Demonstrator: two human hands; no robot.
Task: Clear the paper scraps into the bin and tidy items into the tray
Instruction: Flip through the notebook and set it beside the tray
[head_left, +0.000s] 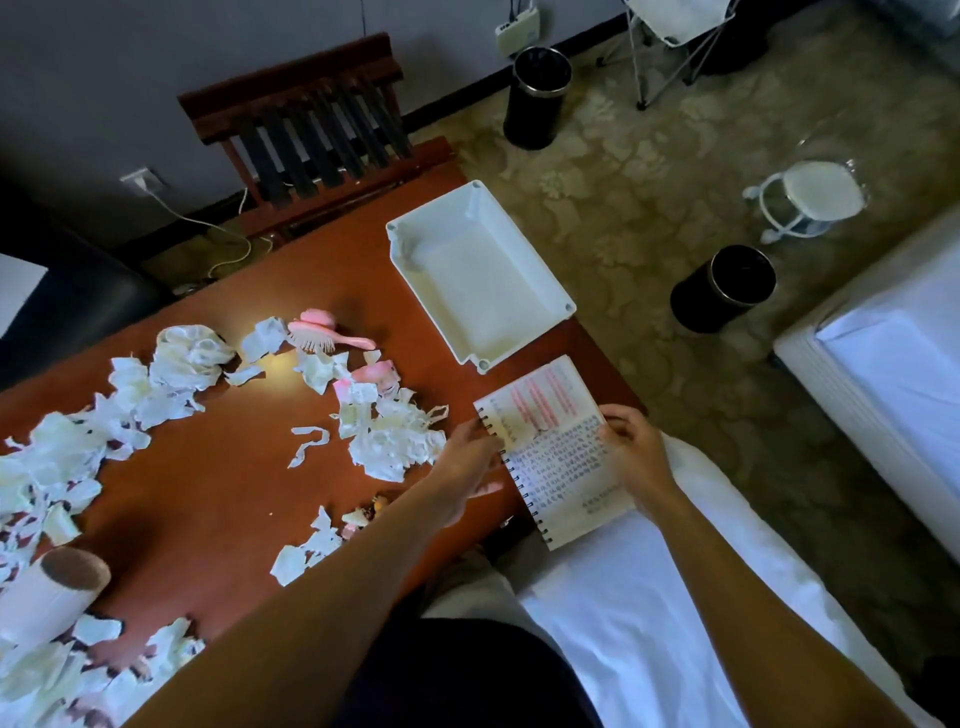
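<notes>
Here, the spiral notebook (556, 452) overhangs the table's (218, 493) near corner, with the white tray (467, 270) at its 12 o'clock. The right hand (631, 452) pinches its right edge; the left hand (467, 462), fingers straight, touches the binding. Light and floppy, it probably carries best held by both edges.

table (208, 467): wood, glossy red-brown varnish | tray (467, 275): white plastic, smooth, dull sheen | paper scraps (389, 447): white paper, torn, crumpled, matt | hairbrush (322, 332): pink plastic, glossy | spiral notebook (561, 467): matt printed paper, dark wire coil | bin (722, 288): dark body, shiny metal rim | bedsheet (649, 597): white cloth, smooth | carpet (623, 208): matt patterned pile
</notes>
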